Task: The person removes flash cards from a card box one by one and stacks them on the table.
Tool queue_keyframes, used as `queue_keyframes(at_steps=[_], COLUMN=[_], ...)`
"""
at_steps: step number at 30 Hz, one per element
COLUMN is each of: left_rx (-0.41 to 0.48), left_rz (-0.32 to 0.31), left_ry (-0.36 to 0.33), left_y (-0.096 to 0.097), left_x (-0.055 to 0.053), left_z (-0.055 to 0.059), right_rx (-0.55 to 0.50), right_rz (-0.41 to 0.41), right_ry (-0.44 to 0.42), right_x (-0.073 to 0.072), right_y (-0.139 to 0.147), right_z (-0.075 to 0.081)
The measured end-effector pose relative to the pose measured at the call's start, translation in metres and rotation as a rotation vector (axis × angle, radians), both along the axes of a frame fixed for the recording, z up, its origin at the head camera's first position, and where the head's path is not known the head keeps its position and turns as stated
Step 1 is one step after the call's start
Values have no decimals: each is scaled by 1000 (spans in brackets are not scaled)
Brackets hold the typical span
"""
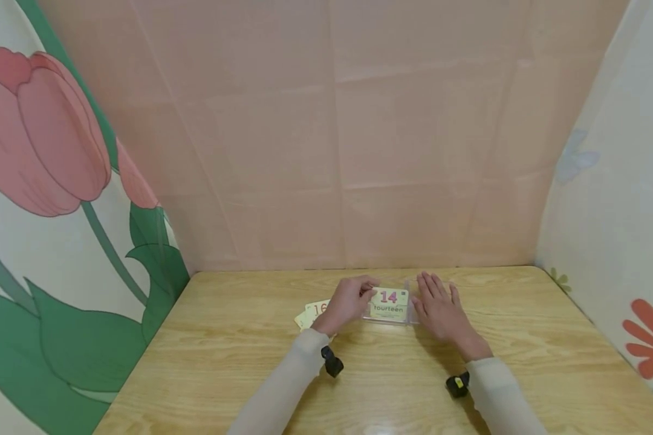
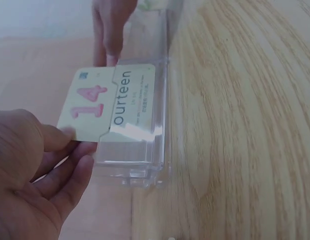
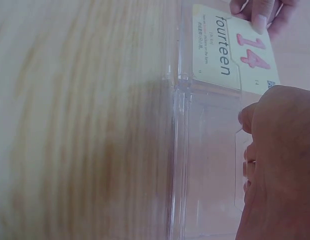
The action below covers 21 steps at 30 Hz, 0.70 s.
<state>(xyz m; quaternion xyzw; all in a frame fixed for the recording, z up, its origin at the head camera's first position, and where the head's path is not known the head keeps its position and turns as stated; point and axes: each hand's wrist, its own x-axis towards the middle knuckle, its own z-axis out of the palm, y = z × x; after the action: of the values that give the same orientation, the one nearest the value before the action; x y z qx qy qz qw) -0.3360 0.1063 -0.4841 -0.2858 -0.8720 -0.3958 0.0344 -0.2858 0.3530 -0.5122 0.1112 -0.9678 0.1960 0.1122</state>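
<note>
A pale yellow number card [image 1: 389,302] reading "14 fourteen" stands in the left pocket of a clear plastic card holder [image 3: 210,155], its upper part above the pocket's front wall. My left hand [image 1: 349,302] pinches the card's left edge between thumb and fingers, as the left wrist view [image 2: 40,165] shows up close. On the holder's right part, my right hand [image 1: 441,309] rests with its fingers fairly straight in the head view. The right wrist view shows the pocket by this hand without a card; the hand [image 3: 285,135] covers some of the back.
Several yellow cards, the top one showing 16 [image 1: 318,309], lie beside the left hand, partly hidden by it. A wood-grain table [image 1: 381,386] runs back to a pink cloth wall [image 1: 332,151]. Flower-printed sheets [image 1: 609,211] hang at both sides.
</note>
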Motion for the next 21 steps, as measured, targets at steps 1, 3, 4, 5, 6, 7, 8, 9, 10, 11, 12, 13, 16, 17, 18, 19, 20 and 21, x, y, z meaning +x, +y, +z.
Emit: queue_keyframes(at_steps=[1,3,4,5,6,7,8,9,10,11,12,13,16,17,18,19,20,21], left_rx=[16,31,31,29,27,25,24,23,23,21,19,20,40,54,75,98,121,146], left_rz=[5,12,14,16,18,19,20,20,18,17,16,16,34,47,61,76,89,98], left_ry=[-13,-27,-26,-25,-28,-30,-32,-34,-35,-35,-35,-34,-21,-15,-7,4,16,25], left_y=[0,0,0,-1,-1,-1,-1,-1,-1,-1,-1,-1,-2,-2,-2,-2,-2,-2], left_x=[-1,-2,-3,-4,-4,-4,-4,-4,-4,-4,-3,-3,-1,-1,0,0,0,0], left_z=[0,0,0,-1,-1,-1,0,0,0,1,1,1,2,3,4,6,7,9], right_rx=[0,10,23,33,36,41,44,46,48,48,47,46,43,42,43,43,42,42], right_rz=[-1,-6,-11,-13,-14,-15,-16,-16,-16,-17,-17,-17,-15,-14,-15,-15,-15,-16], right_ry=[0,-7,-11,-16,-24,-31,-36,-39,-39,-39,-39,-39,-37,-37,-36,-34,-34,-33], right_x=[0,-1,-1,-1,-1,-1,-1,-1,-1,-1,-1,-1,-2,-2,-2,-2,-3,-2], right_y=[0,0,-1,-1,-2,-2,-1,-1,-1,-1,-1,-1,0,1,1,1,1,1], right_z=[0,0,1,1,2,2,2,3,3,2,2,2,0,0,0,-1,-1,-1])
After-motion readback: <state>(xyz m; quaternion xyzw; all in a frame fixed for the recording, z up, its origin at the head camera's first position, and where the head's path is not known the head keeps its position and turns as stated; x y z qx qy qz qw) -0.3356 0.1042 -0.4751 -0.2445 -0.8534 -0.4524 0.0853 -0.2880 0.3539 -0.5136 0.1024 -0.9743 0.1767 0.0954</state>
